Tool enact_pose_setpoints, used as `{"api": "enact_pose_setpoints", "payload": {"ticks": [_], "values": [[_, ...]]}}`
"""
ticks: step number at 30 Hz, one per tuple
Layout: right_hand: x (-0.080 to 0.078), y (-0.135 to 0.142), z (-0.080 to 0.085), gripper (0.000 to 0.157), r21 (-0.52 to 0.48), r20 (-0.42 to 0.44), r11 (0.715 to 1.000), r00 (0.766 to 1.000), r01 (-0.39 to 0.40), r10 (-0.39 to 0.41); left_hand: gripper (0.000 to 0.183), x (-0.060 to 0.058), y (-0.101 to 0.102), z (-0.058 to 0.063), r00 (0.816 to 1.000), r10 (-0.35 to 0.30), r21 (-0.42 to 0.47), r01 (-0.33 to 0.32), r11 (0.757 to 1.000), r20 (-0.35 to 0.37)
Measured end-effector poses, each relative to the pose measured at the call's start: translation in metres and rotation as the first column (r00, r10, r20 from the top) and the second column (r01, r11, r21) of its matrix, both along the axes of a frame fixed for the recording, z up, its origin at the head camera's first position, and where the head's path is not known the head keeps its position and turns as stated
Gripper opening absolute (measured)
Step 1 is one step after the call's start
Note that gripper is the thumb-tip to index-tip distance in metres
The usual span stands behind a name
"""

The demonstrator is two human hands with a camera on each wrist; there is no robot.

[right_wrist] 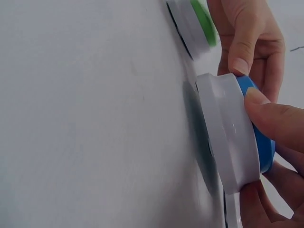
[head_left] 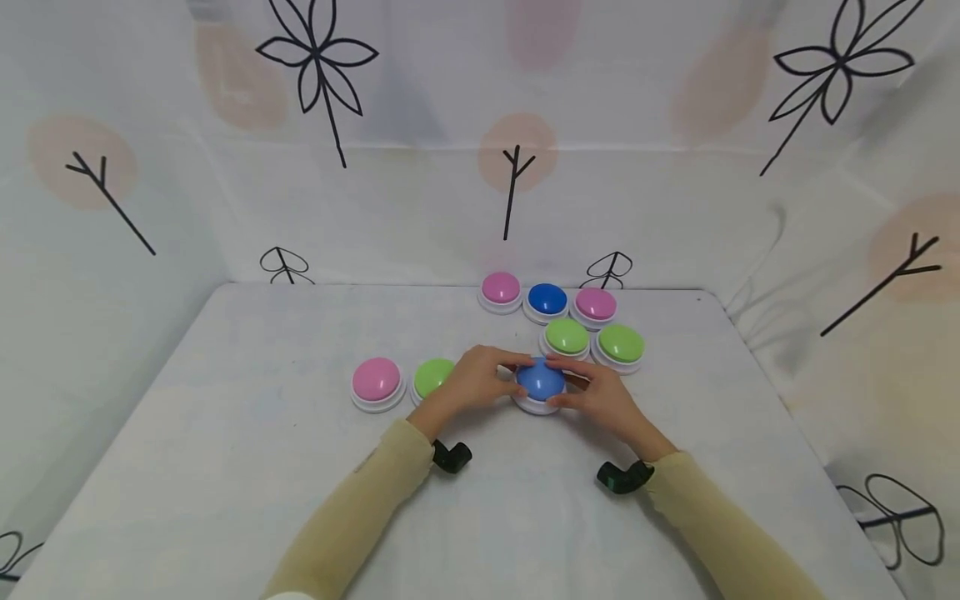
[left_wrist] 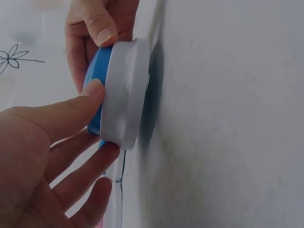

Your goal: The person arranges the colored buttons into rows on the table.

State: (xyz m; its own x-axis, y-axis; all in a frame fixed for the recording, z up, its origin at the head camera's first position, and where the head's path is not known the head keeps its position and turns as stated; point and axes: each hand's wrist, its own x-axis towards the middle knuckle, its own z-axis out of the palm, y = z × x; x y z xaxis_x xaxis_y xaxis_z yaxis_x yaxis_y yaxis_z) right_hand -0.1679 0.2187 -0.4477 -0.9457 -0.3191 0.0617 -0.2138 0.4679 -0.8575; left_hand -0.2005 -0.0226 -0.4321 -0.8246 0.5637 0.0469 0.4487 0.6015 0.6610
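Note:
Both hands hold one blue dome push button [head_left: 540,380] with a white round base, one hand at each side. My left hand [head_left: 482,377] grips its left side, thumb on the near part of the dome and fingers round the far side. On the opposite side, my right hand [head_left: 602,400] pinches it in a mirrored way. In the left wrist view, the white base [left_wrist: 124,95] hangs slightly off the tabletop, with a shadow beneath. A green button [head_left: 432,377] stands just left of my left hand, partly covered by it. Two more green buttons, one here [head_left: 621,342], sit behind my right hand.
A pink button [head_left: 377,380] stands at the left beside the half-covered green one. Along the table's back edge are a pink button [head_left: 501,287], a blue button [head_left: 547,298] and another pink one [head_left: 596,304]. A patterned cloth [head_left: 420,208] surrounds the white table [head_left: 247,433].

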Motion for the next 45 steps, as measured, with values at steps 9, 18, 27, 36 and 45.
{"api": "enact_pose_setpoints", "payload": {"ticks": [9,18,27,36,45], "values": [[-0.004,-0.021,-0.002,0.053,-0.036,-0.014,0.999,1.000,-0.025,0.025,0.046,0.002,-0.022,0.003,1.000,0.012,-0.033,-0.012,0.999,-0.006],[-0.004,-0.043,-0.002,0.052,-0.071,-0.043,0.996,0.998,-0.058,0.055,0.046,0.001,-0.045,0.007,1.000,-0.004,-0.051,0.003,0.999,-0.010],[-0.001,-0.061,-0.006,0.052,-0.057,-0.034,0.997,0.998,-0.059,0.057,0.046,0.003,-0.062,0.009,1.000,0.009,-0.073,-0.007,0.997,0.018],[-0.001,-0.066,-0.010,0.052,-0.021,-0.040,0.997,0.997,-0.070,0.069,0.045,0.003,-0.068,0.007,0.999,-0.008,-0.052,0.010,0.999,0.031],[0.000,-0.061,-0.007,0.052,0.014,-0.026,0.995,0.995,-0.098,0.099,0.047,0.001,-0.067,0.007,0.999,-0.020,-0.059,0.022,0.998,0.036]]}}
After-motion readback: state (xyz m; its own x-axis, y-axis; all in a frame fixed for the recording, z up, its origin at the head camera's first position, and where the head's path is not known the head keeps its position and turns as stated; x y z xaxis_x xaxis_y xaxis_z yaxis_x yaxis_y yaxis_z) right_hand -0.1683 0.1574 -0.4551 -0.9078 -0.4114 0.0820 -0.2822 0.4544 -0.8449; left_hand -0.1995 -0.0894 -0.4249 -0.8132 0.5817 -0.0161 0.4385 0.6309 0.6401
